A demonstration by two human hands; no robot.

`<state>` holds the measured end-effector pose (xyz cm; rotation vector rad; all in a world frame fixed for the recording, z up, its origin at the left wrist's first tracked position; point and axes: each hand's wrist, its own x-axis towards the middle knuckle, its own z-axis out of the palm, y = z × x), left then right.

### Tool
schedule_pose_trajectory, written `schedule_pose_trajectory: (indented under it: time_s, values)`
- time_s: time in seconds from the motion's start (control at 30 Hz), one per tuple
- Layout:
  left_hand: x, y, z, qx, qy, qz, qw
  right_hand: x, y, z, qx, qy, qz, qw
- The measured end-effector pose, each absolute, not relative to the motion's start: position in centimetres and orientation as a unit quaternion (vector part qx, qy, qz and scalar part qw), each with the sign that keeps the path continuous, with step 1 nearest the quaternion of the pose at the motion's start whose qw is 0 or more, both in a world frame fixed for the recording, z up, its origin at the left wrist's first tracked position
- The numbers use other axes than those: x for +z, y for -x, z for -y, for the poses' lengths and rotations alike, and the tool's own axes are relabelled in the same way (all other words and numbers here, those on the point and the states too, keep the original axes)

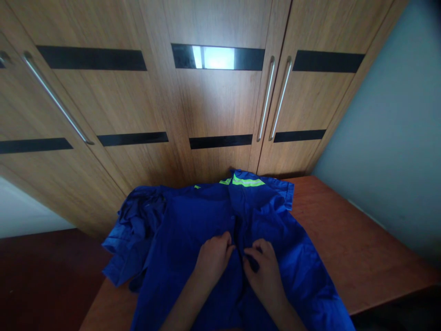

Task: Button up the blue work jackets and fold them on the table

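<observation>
A blue work garment (196, 220) with lime-and-silver reflective strips lies spread out in front of me, and a dark opening runs down its middle. On the left side of that opening, my left hand (215, 255) is closed, its fingertips pinching the cloth edge. Just across from it, my right hand (261, 262) curls its fingers and thumb around the other edge, with a fold of cloth between them. A small gap separates the two hands. Whether there is a zip or buttons under the fingers I cannot make out.
Crumpled blue cloth (138, 234) is heaped at the garment's left. Beneath lies a reddish-brown wooden table (337, 230). Wooden cabinet doors (220, 101) with metal handles stand directly behind, and a pale wall (389, 151) borders the right.
</observation>
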<state>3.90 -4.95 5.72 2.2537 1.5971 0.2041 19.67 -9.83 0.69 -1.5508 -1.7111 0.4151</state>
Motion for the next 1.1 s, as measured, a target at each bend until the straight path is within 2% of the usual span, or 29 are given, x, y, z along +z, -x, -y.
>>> schedule_pose_trajectory:
  time_s: [0.1,0.27,0.47,0.57,0.67,0.9,1.1]
  values:
    - [5.3,-3.9,4.9,0.098,-0.799,-0.558,0.202,0.5,-19.4,9.9,0.191,0.599,0.672,0.391]
    - [4.4,-3.8,4.8,0.213,-0.775,-0.526,0.28,0.0,-19.2,9.7,0.222,0.604,0.651,0.403]
    - [4.1,-4.2,5.0,0.316,-0.675,-0.509,0.43,0.2,-18.9,9.3,0.26,0.609,0.624,0.415]
    - [3.7,-4.4,5.3,0.352,-0.634,-0.505,0.469,0.2,-18.7,9.1,0.283,0.606,0.602,0.436]
    - [3.3,-4.4,5.8,0.345,-0.642,-0.531,0.433,0.3,-18.5,8.9,0.272,0.617,0.582,0.454]
    - [3.0,-4.4,6.8,0.212,-0.782,-0.556,0.184,0.5,-18.4,8.6,0.244,0.638,0.572,0.454]
    - [2.6,-4.6,7.2,0.206,-0.808,-0.518,0.19,-0.5,-18.3,9.0,0.229,0.649,0.58,0.436]
